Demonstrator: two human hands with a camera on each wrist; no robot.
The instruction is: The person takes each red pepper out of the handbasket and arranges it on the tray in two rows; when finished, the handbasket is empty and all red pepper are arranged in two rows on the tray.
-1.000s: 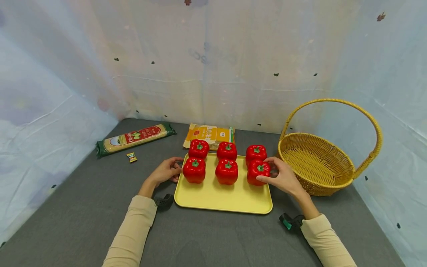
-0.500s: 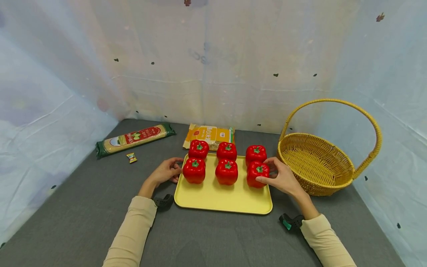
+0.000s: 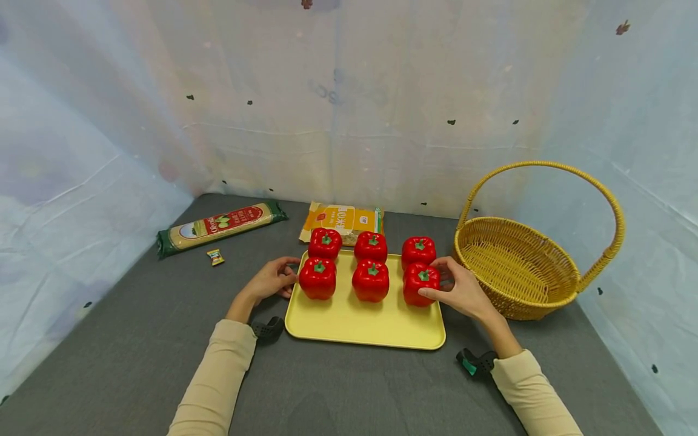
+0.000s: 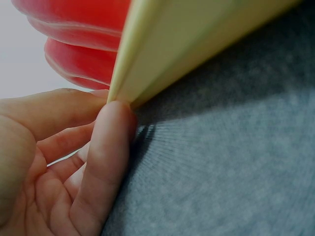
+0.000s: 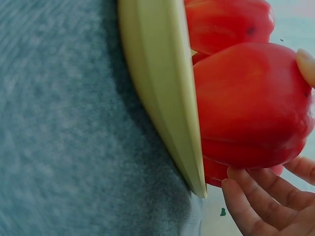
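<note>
On the yellow tray [image 3: 365, 327] several red bell peppers stand upright in two rows, green stems up. At the tray's left edge, my left hand [image 3: 271, 280] pinches the rim; in the left wrist view the fingertips [image 4: 117, 115] meet at that rim. My right hand [image 3: 463, 290] holds the front right bell pepper [image 3: 420, 286], with the thumb on its near side and the fingers on its far side. The right wrist view shows this bell pepper [image 5: 251, 108] from the side, partly behind the tray wall [image 5: 165, 73]. Another bell pepper [image 3: 418, 248] stands just behind it.
A yellow wicker basket [image 3: 523, 309] with a tall handle stands right of the tray. Behind the tray lies an orange food packet [image 3: 343, 219]. A long pasta packet [image 3: 223, 224] and a small wrapped candy [image 3: 215, 257] are at the back left.
The front right bell pepper has shifted very slightly toward the front between one second and half a second ago, with the right hand on it. The left hand and tray look unmoved.
</note>
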